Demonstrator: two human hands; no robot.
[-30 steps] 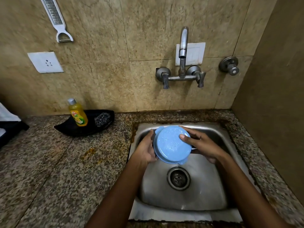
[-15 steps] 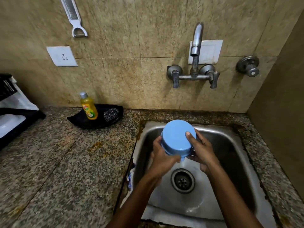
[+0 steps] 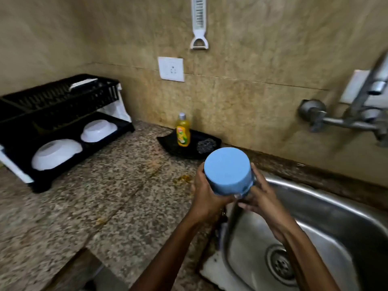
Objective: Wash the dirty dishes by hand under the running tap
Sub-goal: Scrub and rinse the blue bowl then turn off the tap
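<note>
Bowl: I hold the blue bowl (image 3: 227,170) upturned; light, stiff plastic, probably wet and slippery.
Fingers: left hand (image 3: 204,198) and right hand (image 3: 259,199) curl round its rim, at 9 and 3 o'clock.

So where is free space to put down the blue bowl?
The granite counter is bare between the dish rack, the black soap tray and the sink. The rack's lower shelf already holds two white bowls; a gap remains right of them.

One blue bowl (image 3: 227,171), two white bowls (image 3: 56,153).
</note>
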